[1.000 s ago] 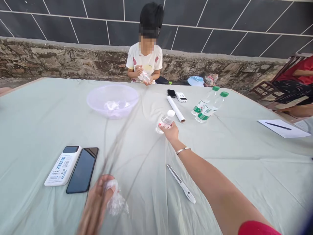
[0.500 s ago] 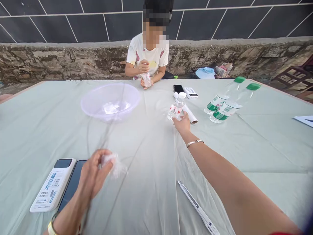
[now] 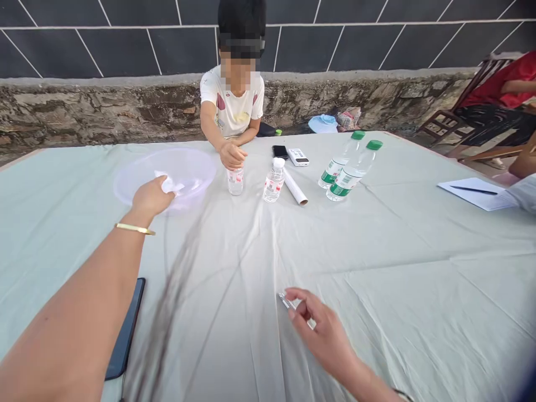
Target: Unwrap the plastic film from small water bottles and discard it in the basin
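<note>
My left hand (image 3: 151, 195) reaches out over the near rim of a clear plastic bowl (image 3: 125, 187) and pinches a crumpled piece of clear wrap (image 3: 168, 182). Close to me, my right hand (image 3: 322, 329) has its thumb and fingers around a slim white pen-like tool (image 3: 287, 301) lying on the cloth. A small clear bottle with a white cap (image 3: 274, 180) stands alone mid-table. Beside it a second small bottle (image 3: 235, 180) stands under the hand (image 3: 232, 153) of a person seated across the table.
Two green-capped water bottles (image 3: 347, 174) lie at the far right, beside a white tube (image 3: 295, 187), a black phone (image 3: 280, 151) and a white device (image 3: 298, 157). A dark phone (image 3: 125, 329) lies near my left arm. Paper with a pen (image 3: 473, 192) sits right.
My left hand carried the wrap forward to the bowl. My right hand let go of the small bottle and drew back to the white tool. The person opposite set their bottle down.
</note>
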`<state>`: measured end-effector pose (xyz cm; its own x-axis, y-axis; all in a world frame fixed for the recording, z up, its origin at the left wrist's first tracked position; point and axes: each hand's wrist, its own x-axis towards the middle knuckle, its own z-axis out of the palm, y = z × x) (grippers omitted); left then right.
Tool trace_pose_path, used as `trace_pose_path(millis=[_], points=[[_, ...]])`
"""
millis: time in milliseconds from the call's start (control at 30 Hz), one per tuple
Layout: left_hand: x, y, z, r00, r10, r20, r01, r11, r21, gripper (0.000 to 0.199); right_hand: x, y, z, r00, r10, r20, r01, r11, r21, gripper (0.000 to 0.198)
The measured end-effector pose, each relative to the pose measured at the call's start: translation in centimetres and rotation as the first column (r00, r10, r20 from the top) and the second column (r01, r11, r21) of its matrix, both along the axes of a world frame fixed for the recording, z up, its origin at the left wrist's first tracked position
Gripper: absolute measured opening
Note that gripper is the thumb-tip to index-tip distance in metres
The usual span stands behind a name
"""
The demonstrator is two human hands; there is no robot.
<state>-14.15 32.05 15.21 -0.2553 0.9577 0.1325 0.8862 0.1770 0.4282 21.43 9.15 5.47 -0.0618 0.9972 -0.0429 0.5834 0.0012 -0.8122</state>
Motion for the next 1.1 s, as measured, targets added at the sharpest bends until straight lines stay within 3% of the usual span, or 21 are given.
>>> trace_pose_path(millis=[33, 100, 167, 233, 333, 433, 500, 633, 733, 800, 900, 1100], points=[[0.6, -1.9, -0.6, 1.000, 0.023, -0.003, -0.023, 1.000, -0.006, 0.049, -0.6, -1.8, -0.6, 0.999, 0.044, 0.001, -0.044, 0.999, -0.004, 0.020], [2.7, -7.0, -2.5, 0.999, -0.007, 0.032, 0.003, 0.995, 0.096, 0.039, -1.8, -5.0, -2.0, 0.987, 0.159, 0.016, -0.159, 0.987, 0.001, 0.023], [5.5, -13.1, -5.5, 0.993, -0.040, 0.115, 0.023, 0.989, 0.145, 0.027, -2.8, -7.4, -3.4, 0.965, 0.255, 0.058, -0.258, 0.965, 0.053, 0.027], [8.8, -19.8, -9.1, 0.975, -0.040, 0.216, 0.026, 0.997, 0.068, 0.019, -3.5, -8.9, -4.6, 0.947, 0.297, 0.121, -0.314, 0.937, 0.156, 0.029], [13.4, -28.7, -13.9, 0.929, -0.250, 0.272, 0.254, 0.967, 0.023, 0.024, -3.9, -9.3, -5.7, 0.928, 0.304, 0.217, -0.356, 0.895, 0.270, 0.028], [16.4, -33.8, -16.0, 0.894, -0.403, 0.196, 0.383, 0.914, 0.134, 0.025, -4.1, -8.9, -5.8, 0.907, 0.323, 0.269, -0.390, 0.886, 0.250, 0.025], [17.2, -34.7, -16.2, 0.884, -0.448, 0.134, 0.426, 0.889, 0.167, 0.023, -4.2, -8.7, -5.7, 0.899, 0.334, 0.282, -0.402, 0.887, 0.229, 0.025], [17.1, -34.1, -15.7, 0.884, -0.461, 0.081, 0.443, 0.879, 0.175, 0.021, -4.1, -9.1, -5.6, 0.910, 0.336, 0.244, -0.389, 0.896, 0.215, 0.027], [17.0, -33.8, -15.8, 0.885, -0.454, 0.099, 0.432, 0.883, 0.182, 0.022, -4.2, -8.3, -5.2, 0.942, 0.320, 0.103, -0.336, 0.914, 0.229, 0.026], [17.1, -33.9, -16.0, 0.885, -0.453, 0.108, 0.431, 0.885, 0.176, 0.021, -5.0, -5.9, -4.5, 0.971, 0.239, 0.001, -0.233, 0.947, 0.221, 0.022], [17.5, -34.1, -16.4, 0.893, -0.438, 0.099, 0.420, 0.893, 0.160, 0.020, -7.4, 1.2, -3.3, 0.995, -0.040, -0.088, 0.048, 0.995, 0.086, 0.018], [18.3, -34.1, -17.8, 0.895, -0.419, 0.154, 0.403, 0.907, 0.122, 0.019, -13.4, 20.4, -2.9, 0.957, -0.286, -0.052, 0.288, 0.957, 0.032, 0.052]])
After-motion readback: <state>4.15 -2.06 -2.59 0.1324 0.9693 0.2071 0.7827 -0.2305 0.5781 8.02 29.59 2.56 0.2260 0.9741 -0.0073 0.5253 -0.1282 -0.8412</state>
